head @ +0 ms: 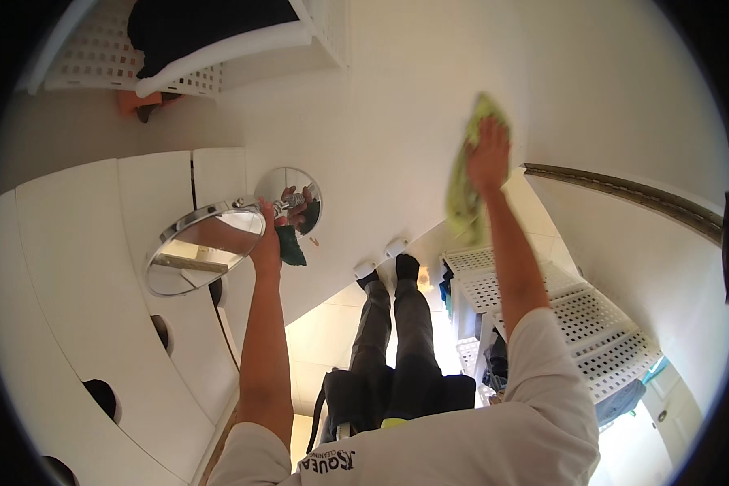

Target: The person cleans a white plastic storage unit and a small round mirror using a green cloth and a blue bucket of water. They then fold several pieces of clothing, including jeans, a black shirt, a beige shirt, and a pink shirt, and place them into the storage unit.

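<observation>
My left hand is at the chrome jointed arm of a round magnifying mirror, its fingers partly hidden behind the mirror's rim. A dark green scouring pad sticks out from that hand. The mirror's round reflective base plate is fixed to the white wall panel and reflects the fingers and the pad. Farther right, my right hand presses a yellow-green cloth flat against the same panel. The cloth hangs below the palm, slightly blurred.
White drawer fronts with dark cut-out handles line the left. Upper left, a white perforated shelf bears dark fabric. White perforated shelves with clothing stand at lower right. A metal strip hinge runs along the right. White rollers sit near my feet.
</observation>
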`<state>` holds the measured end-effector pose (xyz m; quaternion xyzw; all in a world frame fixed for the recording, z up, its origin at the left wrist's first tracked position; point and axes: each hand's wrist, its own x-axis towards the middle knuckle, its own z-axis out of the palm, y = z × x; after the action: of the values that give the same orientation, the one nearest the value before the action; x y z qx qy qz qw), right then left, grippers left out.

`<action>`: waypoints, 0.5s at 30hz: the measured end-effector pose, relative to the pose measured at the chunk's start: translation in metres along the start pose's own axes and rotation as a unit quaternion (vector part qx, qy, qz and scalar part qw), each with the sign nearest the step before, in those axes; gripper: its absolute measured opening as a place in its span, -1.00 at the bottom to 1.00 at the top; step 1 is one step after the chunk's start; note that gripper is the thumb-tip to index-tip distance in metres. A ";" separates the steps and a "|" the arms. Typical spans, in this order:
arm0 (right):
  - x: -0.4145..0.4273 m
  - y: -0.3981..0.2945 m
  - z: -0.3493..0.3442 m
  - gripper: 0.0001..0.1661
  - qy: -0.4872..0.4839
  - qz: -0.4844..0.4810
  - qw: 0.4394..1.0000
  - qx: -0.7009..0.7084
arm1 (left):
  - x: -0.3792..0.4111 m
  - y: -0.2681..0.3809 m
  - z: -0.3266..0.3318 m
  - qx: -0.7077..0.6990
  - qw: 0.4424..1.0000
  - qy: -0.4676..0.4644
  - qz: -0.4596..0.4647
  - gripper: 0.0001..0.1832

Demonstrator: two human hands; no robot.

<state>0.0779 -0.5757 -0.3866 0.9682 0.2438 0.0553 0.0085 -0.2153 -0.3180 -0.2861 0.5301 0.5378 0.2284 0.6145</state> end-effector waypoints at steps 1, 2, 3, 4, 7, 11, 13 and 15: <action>0.026 0.025 0.009 -0.30 0.027 0.022 0.999 -0.032 | 0.001 -0.001 0.003 -0.013 1.000 -0.002 0.017 -0.66; 0.046 0.052 0.018 -0.31 0.044 0.071 0.995 -0.044 | 0.003 -0.004 0.005 -0.007 1.000 -0.003 0.027 -0.65; 0.049 0.043 0.011 -0.34 0.058 0.106 0.993 0.007 | 0.004 -0.006 -0.001 0.011 1.000 0.003 0.015 -0.67; 0.046 0.034 0.009 -0.37 0.052 0.129 0.990 0.012 | 0.002 -0.004 -0.004 0.027 1.000 0.003 0.000 -0.70; 0.012 0.019 0.008 -0.44 0.048 0.177 0.983 0.004 | 0.005 -0.011 -0.014 0.060 0.998 -0.013 0.009 -0.71; -0.076 0.062 0.020 -0.59 -0.277 0.208 0.938 0.015 | 0.006 -0.011 -0.016 0.071 0.995 -0.072 0.027 -0.67; -0.143 0.089 0.040 -0.56 -0.243 0.246 0.938 0.023 | 0.007 0.001 -0.014 0.101 0.989 -0.109 -0.008 -0.64; -0.158 0.072 0.006 -0.50 -0.127 0.359 0.879 0.286 | 0.013 -0.007 -0.025 0.119 0.988 -0.099 0.020 -0.62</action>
<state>-0.0253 -0.7140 -0.4060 0.9483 -0.1187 -0.1408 -0.2586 -0.2357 -0.2991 -0.2941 0.6301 0.4872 0.1210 0.5924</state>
